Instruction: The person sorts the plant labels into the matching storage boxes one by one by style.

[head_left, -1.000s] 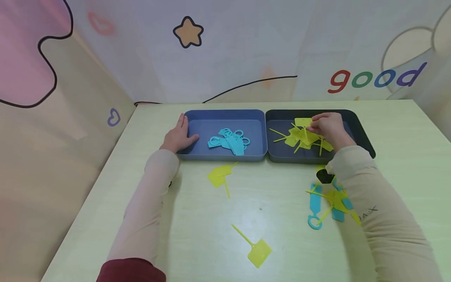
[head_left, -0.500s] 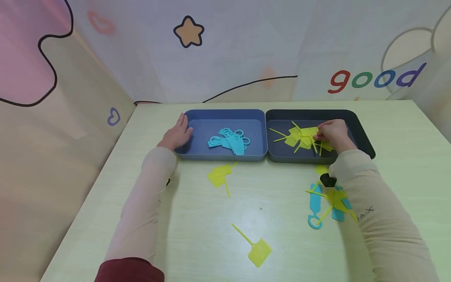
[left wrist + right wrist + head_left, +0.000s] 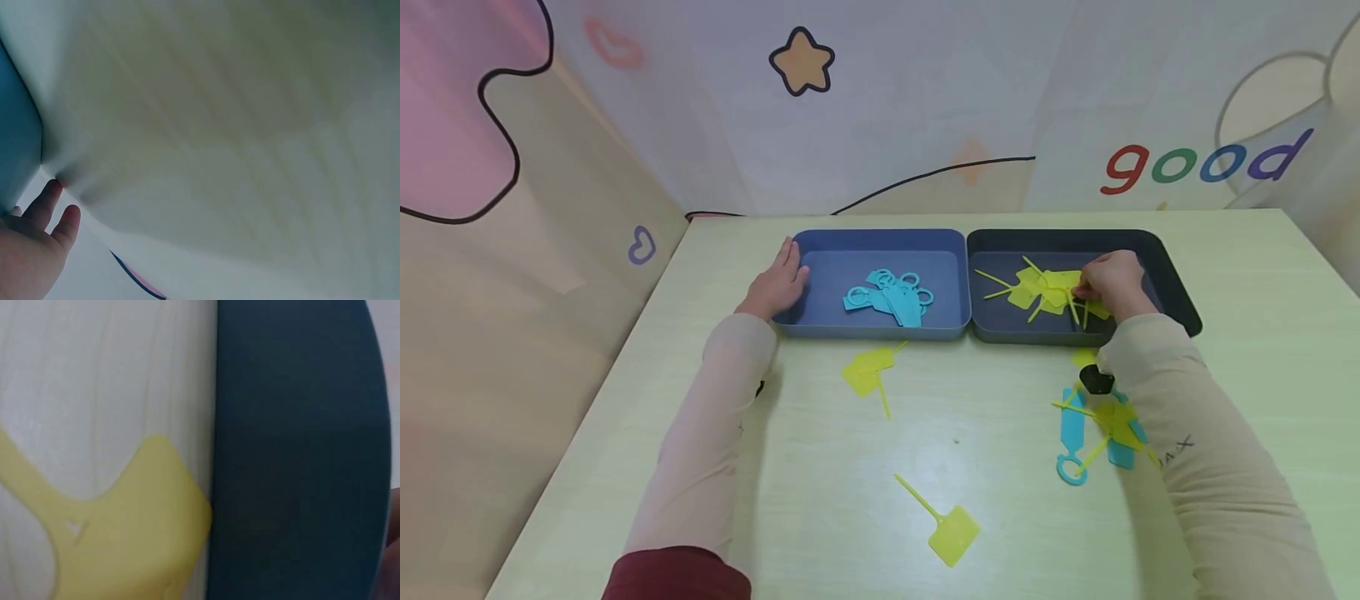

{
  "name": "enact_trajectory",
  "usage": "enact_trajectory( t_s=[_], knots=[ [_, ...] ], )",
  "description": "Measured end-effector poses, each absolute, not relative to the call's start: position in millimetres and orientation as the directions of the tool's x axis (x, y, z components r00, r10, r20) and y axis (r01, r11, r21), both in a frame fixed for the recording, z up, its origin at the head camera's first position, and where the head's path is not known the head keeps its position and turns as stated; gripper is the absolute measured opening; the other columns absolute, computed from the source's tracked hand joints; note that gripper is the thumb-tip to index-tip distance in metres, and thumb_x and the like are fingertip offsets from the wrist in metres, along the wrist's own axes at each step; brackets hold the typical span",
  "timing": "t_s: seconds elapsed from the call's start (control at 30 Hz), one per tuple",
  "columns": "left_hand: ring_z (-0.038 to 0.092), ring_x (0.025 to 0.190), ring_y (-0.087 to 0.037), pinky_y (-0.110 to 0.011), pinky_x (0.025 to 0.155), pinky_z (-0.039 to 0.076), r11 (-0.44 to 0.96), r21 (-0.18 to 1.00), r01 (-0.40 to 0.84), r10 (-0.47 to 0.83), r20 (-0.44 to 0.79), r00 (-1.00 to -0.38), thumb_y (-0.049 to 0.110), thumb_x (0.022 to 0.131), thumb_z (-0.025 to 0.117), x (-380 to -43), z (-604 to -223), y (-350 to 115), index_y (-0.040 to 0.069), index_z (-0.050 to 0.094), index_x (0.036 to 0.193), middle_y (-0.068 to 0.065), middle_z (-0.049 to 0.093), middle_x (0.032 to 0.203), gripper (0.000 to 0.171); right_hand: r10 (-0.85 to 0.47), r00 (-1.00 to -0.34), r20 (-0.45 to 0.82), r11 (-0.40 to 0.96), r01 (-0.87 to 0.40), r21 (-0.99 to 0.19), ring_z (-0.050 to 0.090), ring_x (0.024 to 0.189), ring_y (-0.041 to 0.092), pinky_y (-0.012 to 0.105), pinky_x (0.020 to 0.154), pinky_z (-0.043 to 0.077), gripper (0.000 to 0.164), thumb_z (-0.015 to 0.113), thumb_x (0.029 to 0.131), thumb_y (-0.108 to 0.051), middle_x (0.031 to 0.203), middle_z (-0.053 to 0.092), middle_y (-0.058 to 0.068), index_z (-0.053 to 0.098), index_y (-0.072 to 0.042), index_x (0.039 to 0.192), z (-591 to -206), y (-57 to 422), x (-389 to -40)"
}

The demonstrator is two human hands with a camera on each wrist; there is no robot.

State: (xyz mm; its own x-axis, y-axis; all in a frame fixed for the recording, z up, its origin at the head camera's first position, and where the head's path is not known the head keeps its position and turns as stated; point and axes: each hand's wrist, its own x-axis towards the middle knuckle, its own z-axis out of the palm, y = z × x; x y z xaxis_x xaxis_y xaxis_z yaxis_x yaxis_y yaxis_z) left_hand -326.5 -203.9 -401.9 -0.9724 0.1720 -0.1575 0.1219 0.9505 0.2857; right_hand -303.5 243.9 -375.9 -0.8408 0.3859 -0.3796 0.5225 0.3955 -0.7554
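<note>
In the head view my left hand [image 3: 772,282] rests along the left wall of the blue tray [image 3: 820,332], its fingers straight. Inside that tray lies a small heap of turquoise ring-ended tags [image 3: 898,302]. My right hand [image 3: 1116,282] is over the black tray [image 3: 1176,300], fingertips pinching a yellow square-headed plant label [image 3: 1062,280] low on the pile of yellow labels [image 3: 1024,296]. The left wrist view shows the left fingers [image 3: 47,203] beside the tray. In the right wrist view, the tray's wall hides most of the hand.
Two overlapping yellow labels [image 3: 868,371] lie before the blue tray. A single yellow label [image 3: 953,535] sits nearer the front. By the right forearm is a mixed pile with yellow labels [image 3: 1116,423] and a turquoise tag [image 3: 1072,421]. The trays stand side by side.
My right hand has lowered its yellow label from the back of the black tray onto the pile, shifting slightly right. The left hand's thumb has drawn back toward the tray's left rim.
</note>
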Motion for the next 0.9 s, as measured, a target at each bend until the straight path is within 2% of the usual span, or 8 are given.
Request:
enact_trajectory(
  t_s=[0.17,0.27,0.33,0.4,0.5,0.57,0.7,0.9],
  knots=[
    [0.009,0.136,-0.029,-0.046,0.104,0.023,0.950,0.285,0.125,0.173,-0.147,-0.974,0.031,0.096,0.019,-325.8,-402.3,-203.6,0.001,-0.004,0.141,-0.010,-0.011,0.149,0.058,0.416,-0.829,-0.374,0.392,0.534,-0.749,0.054,0.045,0.008,0.022,0.056,0.050,0.031,0.050,0.084,-0.002,0.106,0.049,0.016,0.048,0.005,0.114,-374.8,245.0,-304.8],
    [0.010,0.136,-0.029,-0.046,0.104,0.024,0.950,0.284,0.127,0.173,-0.144,-0.974,0.031,0.096,0.018,-325.7,-402.9,-204.0,0.001,-0.003,0.141,-0.011,-0.011,0.149,0.058,0.419,-0.845,-0.333,0.436,0.509,-0.742,0.051,0.043,0.007,0.022,0.051,0.049,0.030,0.051,0.086,-0.010,0.107,0.048,0.016,0.049,0.004,0.113,-377.6,251.4,-309.9],
    [0.010,0.136,-0.030,-0.046,0.104,0.024,0.951,0.282,0.129,0.175,-0.146,-0.974,0.031,0.096,0.018,-325.9,-403.1,-204.1,0.001,-0.004,0.141,-0.011,-0.011,0.149,0.058,0.414,-0.862,-0.293,0.470,0.478,-0.742,0.053,0.052,0.011,0.024,0.052,0.048,0.032,0.051,0.087,-0.017,0.109,0.047,0.014,0.049,0.000,0.114,-375.9,252.7,-312.0],
    [0.010,0.136,-0.030,-0.046,0.104,0.024,0.951,0.281,0.128,0.175,-0.149,-0.973,0.032,0.096,0.018,-326.1,-403.0,-204.0,0.002,-0.004,0.141,-0.010,-0.012,0.149,0.058,0.365,-0.897,-0.251,0.516,0.419,-0.747,0.059,0.077,0.021,0.032,0.067,0.051,0.039,0.050,0.088,-0.023,0.118,0.045,0.016,0.046,-0.004,0.122,-367.5,248.9,-309.6],
    [0.010,0.136,-0.030,-0.047,0.103,0.024,0.952,0.279,0.129,0.175,-0.147,-0.974,0.032,0.096,0.018,-326.8,-403.0,-204.1,0.002,-0.004,0.141,-0.010,-0.013,0.149,0.058,0.257,-0.946,-0.197,0.574,0.313,-0.757,0.040,0.118,0.037,0.046,0.094,0.038,0.056,0.047,0.089,-0.031,0.138,0.032,0.018,0.030,-0.007,0.137,-344.9,230.6,-296.0],
    [0.010,0.136,-0.029,-0.046,0.104,0.024,0.953,0.277,0.125,0.170,-0.146,-0.975,0.032,0.096,0.018,-327.0,-403.1,-203.8,0.002,-0.004,0.141,-0.009,-0.012,0.149,0.058,0.143,-0.977,-0.160,0.624,0.214,-0.751,0.022,0.130,0.040,0.053,0.102,0.024,0.066,0.045,0.090,-0.034,0.146,0.017,0.019,0.016,-0.004,0.141,-330.5,216.7,-282.7],
    [0.009,0.136,-0.028,-0.045,0.104,0.023,0.955,0.272,0.120,0.165,-0.150,-0.975,0.032,0.096,0.019,-327.7,-403.6,-202.8,0.002,-0.004,0.141,-0.009,-0.012,0.149,0.059,-0.098,-0.993,-0.060,0.737,-0.032,-0.675,0.003,0.134,0.040,0.056,0.104,0.012,0.077,0.046,0.089,-0.039,0.146,0.004,0.024,0.007,0.000,0.141,-320.4,192.6,-257.3],
    [0.008,0.137,-0.028,-0.045,0.105,0.023,0.956,0.270,0.117,0.163,-0.152,-0.975,0.033,0.096,0.021,-327.0,-402.6,-202.6,0.002,-0.004,0.141,-0.010,-0.011,0.149,0.060,-0.408,-0.913,0.025,0.787,-0.366,-0.497,-0.016,0.133,0.038,0.060,0.103,0.001,0.095,0.055,0.080,-0.050,0.145,-0.008,0.025,0.005,0.004,0.140,-338.6,158.0,-218.6]
  ],
)
